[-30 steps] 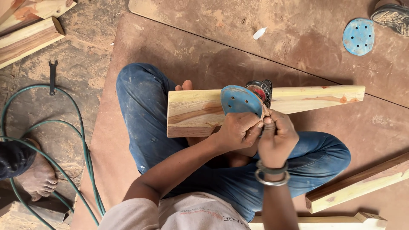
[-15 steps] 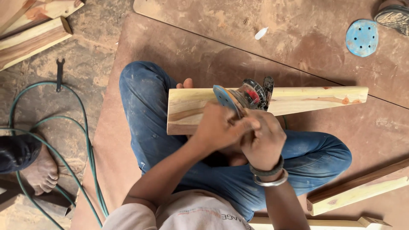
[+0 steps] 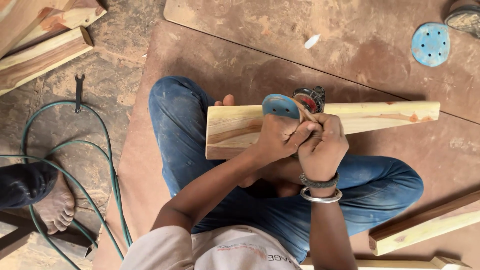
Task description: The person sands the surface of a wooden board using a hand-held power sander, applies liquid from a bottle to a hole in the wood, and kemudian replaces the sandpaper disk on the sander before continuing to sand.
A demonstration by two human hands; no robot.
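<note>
Far left: another person's bare foot (image 3: 56,207) on the dusty floor, ringed by a looping green hose (image 3: 107,165), with a small dark spanner (image 3: 79,92) lying above it and stacked timber offcuts (image 3: 42,55) in the top corner. Centre: seated cross-legged in blue jeans (image 3: 170,125) on a brown board sheet (image 3: 210,55), with a tapered pale wooden plank (image 3: 350,116) resting across the lap. Left hand (image 3: 277,137) curled tight, fingers pressed together and pinching the edge of a blue sanding disc (image 3: 280,106) tilted up just above the plank. Right hand (image 3: 322,145) likewise closed, fingers bunched against the left hand; exactly what it pinches cannot be told. Just behind the disc, touching or nearly so, a small red-and-black power sander (image 3: 309,98). Judged from this: disc apparently not yet seated flat on the tool, plank surface looking still unsanded in places. Far right: a second blue disc (image 3: 430,44) lying loose on the board, more timber lengths (image 3: 425,225) at the lower edge.
</note>
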